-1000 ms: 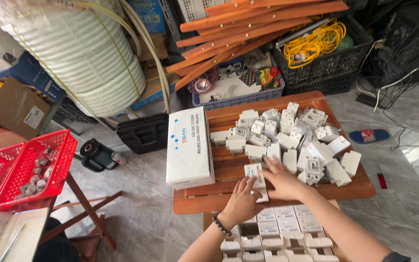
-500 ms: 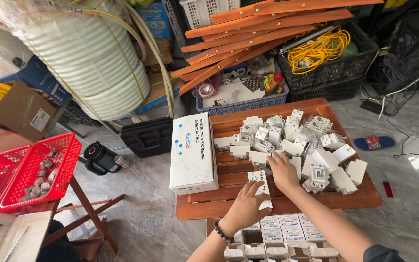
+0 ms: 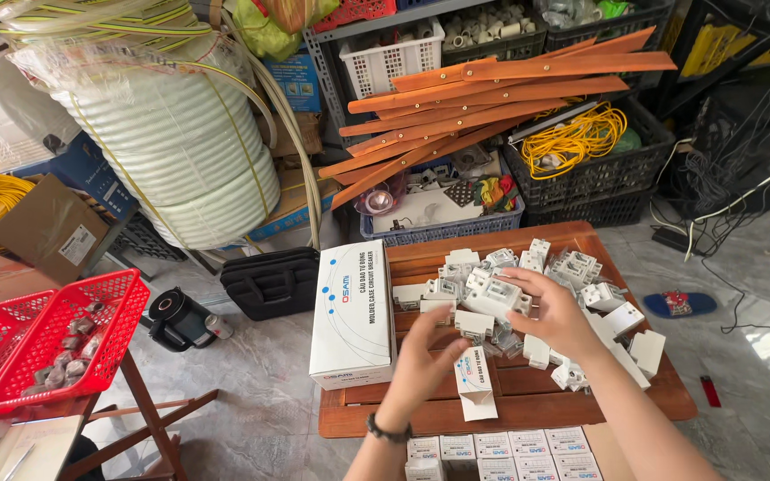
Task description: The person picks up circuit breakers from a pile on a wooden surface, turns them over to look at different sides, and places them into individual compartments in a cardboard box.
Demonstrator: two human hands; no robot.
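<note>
1. This is an electrical supply storeroom or workshop.
2. A big coil of white corrugated conduit (image 3: pixel 171 134) fills the upper left of the frame.
3. Black crates (image 3: pixel 599 178) of yellow cable (image 3: pixel 572 142) sit at upper right.
4. A low wooden table (image 3: pixel 510 410) at lower centre holds heaped white electrical parts (image 3: pixel 528 294).

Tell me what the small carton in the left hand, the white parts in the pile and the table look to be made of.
Small carton in the left hand: thin white printed card, by its folded flap. White parts under the right hand: probably moulded plastic, matte, with crisp edges. Table: wooden slats, reddish-brown with a slight sheen and visible grain.
</note>
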